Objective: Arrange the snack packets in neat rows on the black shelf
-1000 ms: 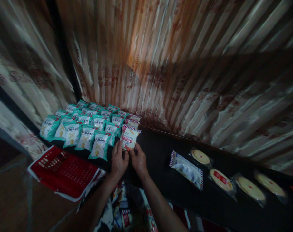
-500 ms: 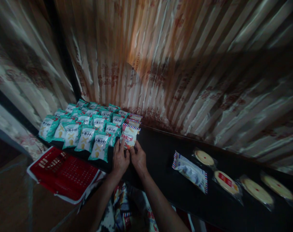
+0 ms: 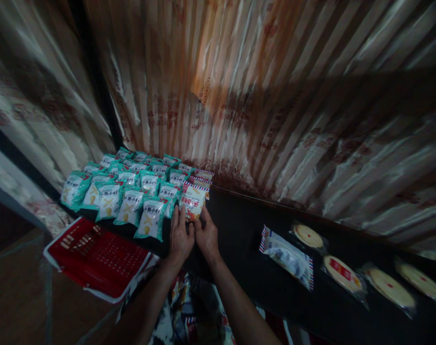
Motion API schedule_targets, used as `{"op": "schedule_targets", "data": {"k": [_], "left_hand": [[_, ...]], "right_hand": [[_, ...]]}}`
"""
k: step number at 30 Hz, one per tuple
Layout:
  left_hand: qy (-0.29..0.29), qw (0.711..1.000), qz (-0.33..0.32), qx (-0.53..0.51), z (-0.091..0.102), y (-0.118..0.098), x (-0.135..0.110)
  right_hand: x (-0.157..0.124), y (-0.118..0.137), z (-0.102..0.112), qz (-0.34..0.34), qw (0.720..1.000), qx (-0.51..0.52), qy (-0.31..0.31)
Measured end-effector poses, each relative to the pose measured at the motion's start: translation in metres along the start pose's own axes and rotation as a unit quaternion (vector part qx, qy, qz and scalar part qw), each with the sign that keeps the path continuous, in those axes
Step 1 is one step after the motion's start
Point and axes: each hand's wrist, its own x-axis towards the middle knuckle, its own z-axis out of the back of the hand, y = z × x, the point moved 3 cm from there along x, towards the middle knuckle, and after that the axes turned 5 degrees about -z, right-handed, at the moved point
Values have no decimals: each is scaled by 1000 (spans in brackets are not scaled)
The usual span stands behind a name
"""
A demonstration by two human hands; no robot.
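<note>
My left hand (image 3: 181, 238) and my right hand (image 3: 206, 235) hold a small white snack bag (image 3: 194, 199) between them, its top edge striped red and blue. The left fingers press along its left side and the right fingers along its lower right side. Behind it, partly covered, stand similar striped bags (image 3: 205, 176). Several teal-and-white snack bags (image 3: 151, 218) are set out in rows just left of my hands, all on a black shelf (image 3: 235, 230).
A red basket (image 3: 95, 254) with a white rim is below the shelf at the left. Further right lie a blue-and-white striped packet (image 3: 288, 256) and several round wrapped cakes (image 3: 343, 275). Wrinkled printed sheeting (image 3: 218, 120) hangs behind the shelf.
The held snack bag now stands slightly more upright and shows more of its front between my hands. My hands have barely moved, and the view has shifted slightly.
</note>
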Motion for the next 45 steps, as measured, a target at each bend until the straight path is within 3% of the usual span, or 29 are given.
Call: {"op": "schedule_targets", "data": {"k": [9, 24, 37, 45], "left_hand": [[8, 1000, -28, -6, -1, 1, -2], [42, 998, -37, 17, -3, 0, -1], [-32, 993, -91, 64, 8, -11, -9], [11, 991, -119, 65, 10, -26, -36]], "right_hand": [[0, -5, 0, 25, 999, -12, -33], [0, -10, -3, 10, 998, -67, -2], [-26, -13, 19, 6, 995, -80, -52], [-52, -5, 26, 10, 997, -67, -27]]}}
